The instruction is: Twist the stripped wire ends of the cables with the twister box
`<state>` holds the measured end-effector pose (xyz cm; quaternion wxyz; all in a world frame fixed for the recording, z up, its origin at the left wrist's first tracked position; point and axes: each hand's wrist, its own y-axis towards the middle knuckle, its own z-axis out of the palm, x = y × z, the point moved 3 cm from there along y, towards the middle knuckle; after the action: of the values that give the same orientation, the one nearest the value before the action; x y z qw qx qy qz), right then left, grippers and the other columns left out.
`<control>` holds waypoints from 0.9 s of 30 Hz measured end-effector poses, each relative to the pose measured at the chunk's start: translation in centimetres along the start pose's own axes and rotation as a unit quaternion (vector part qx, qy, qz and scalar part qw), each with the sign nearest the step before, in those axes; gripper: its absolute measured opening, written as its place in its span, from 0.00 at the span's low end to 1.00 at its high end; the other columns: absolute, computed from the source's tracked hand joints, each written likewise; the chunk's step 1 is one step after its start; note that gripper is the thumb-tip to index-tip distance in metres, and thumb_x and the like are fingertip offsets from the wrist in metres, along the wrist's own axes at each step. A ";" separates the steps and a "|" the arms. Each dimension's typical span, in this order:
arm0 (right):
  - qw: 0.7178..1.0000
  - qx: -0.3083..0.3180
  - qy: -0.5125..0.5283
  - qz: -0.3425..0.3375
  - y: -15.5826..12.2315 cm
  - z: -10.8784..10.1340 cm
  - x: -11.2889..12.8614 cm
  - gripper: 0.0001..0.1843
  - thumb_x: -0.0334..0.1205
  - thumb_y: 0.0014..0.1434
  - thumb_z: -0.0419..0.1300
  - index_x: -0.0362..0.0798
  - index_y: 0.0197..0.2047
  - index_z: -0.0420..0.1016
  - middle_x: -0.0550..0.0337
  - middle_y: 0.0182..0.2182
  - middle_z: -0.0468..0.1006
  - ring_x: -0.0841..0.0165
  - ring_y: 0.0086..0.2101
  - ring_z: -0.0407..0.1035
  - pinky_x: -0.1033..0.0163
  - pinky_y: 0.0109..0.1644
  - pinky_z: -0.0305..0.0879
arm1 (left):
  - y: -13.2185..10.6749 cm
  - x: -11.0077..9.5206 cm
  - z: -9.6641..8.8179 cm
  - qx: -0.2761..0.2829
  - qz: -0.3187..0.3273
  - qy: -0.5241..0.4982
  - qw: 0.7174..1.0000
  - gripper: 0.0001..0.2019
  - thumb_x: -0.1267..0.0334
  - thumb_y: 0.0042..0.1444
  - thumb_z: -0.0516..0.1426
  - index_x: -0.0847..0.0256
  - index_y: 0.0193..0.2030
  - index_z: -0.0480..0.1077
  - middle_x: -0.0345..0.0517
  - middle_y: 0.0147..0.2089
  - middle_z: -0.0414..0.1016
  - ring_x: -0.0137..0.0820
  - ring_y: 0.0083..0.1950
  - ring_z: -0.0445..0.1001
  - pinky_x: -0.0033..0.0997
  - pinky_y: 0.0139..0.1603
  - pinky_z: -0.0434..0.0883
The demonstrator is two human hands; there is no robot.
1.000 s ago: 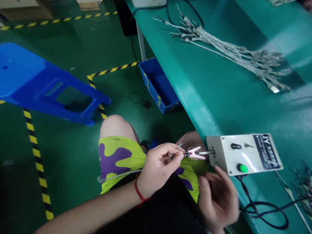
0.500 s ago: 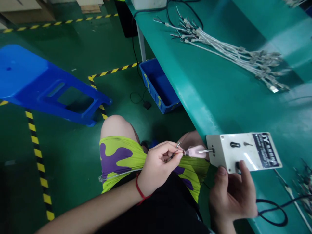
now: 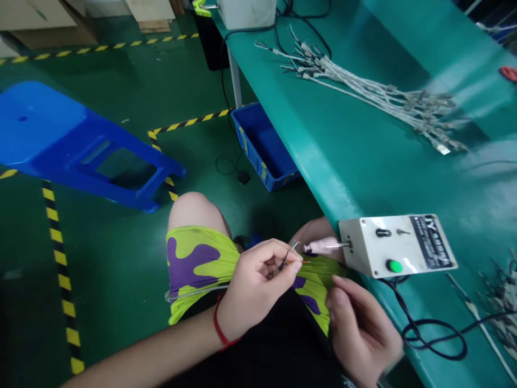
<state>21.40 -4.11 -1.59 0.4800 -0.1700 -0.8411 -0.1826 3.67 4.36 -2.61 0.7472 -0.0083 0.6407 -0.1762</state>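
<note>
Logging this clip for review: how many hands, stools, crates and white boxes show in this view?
Hands: 2 (left hand, right hand)
Stools: 1 (blue stool)
Crates: 1 (blue crate)
White boxes: 2 (white box with green button, white box at the bench's far end)
Total: 6

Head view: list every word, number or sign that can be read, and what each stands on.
"IY" (large print, letters uncertain): on the dark label of the white box.
Smaller print on that label: too small to read.
Yellow strips on the blue crate: nothing legible.
Nothing else is readable.
</note>
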 end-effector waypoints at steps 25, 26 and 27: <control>0.845 0.138 0.398 0.330 0.1 3.4 -0.2 0.09 0.42 0.61 0.72 0.50 0.40 0.79 0.66 0.24 0.72 0.76 0.23 0.60 0.69 0.25 0.57 | -2.0 -1.5 1.1 0.162 -0.107 -0.142 0.971 0.06 0.66 0.67 0.62 0.68 0.42 0.80 0.49 0.33 0.81 0.25 0.27 0.75 0.22 0.27 0.73; 0.848 0.138 0.395 0.326 0.0 3.3 -0.3 0.09 0.42 0.62 0.72 0.50 0.41 0.79 0.65 0.25 0.73 0.75 0.24 0.62 0.69 0.26 0.59 | -2.0 -1.4 1.1 0.168 -0.108 -0.150 0.968 0.06 0.67 0.67 0.62 0.69 0.41 0.80 0.49 0.33 0.81 0.25 0.27 0.75 0.21 0.27 0.73; 0.852 0.137 0.392 0.320 -0.1 3.2 -0.3 0.08 0.42 0.62 0.72 0.50 0.42 0.79 0.65 0.25 0.73 0.74 0.25 0.64 0.68 0.26 0.60 | -2.0 -1.4 1.1 0.171 -0.109 -0.156 0.967 0.06 0.67 0.67 0.63 0.69 0.41 0.80 0.49 0.33 0.81 0.25 0.27 0.75 0.21 0.27 0.72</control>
<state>19.14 -2.76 -3.39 0.8201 -0.2765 -0.4987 0.0470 4.08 2.60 -0.60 0.8046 0.0224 0.4721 -0.3595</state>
